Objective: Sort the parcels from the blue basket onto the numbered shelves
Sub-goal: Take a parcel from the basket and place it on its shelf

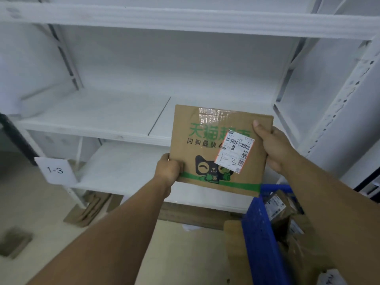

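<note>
A flat brown cardboard parcel (pixel 207 161) with green print and a cat logo is held up in front of the white shelves. Its white label (pixel 234 154) bears a handwritten "1-3". My left hand (pixel 168 168) grips the parcel's lower left edge. My right hand (pixel 271 145) grips its right edge, thumb on the front face. A paper tag reading "1-3" (pixel 55 170) hangs at the left end of the lower shelf (pixel 123 171). The blue basket (pixel 261 233) stands at the lower right with several more brown parcels (pixel 281 206) inside.
The white shelf unit has a middle shelf (pixel 98 118) and an upper shelf (pixel 185 19), both bare. A perforated white upright (pixel 349 95) stands on the right. Flattened cardboard (pixel 90 208) lies on the floor under the shelves, and a cardboard box (pixel 234 243) sits left of the basket.
</note>
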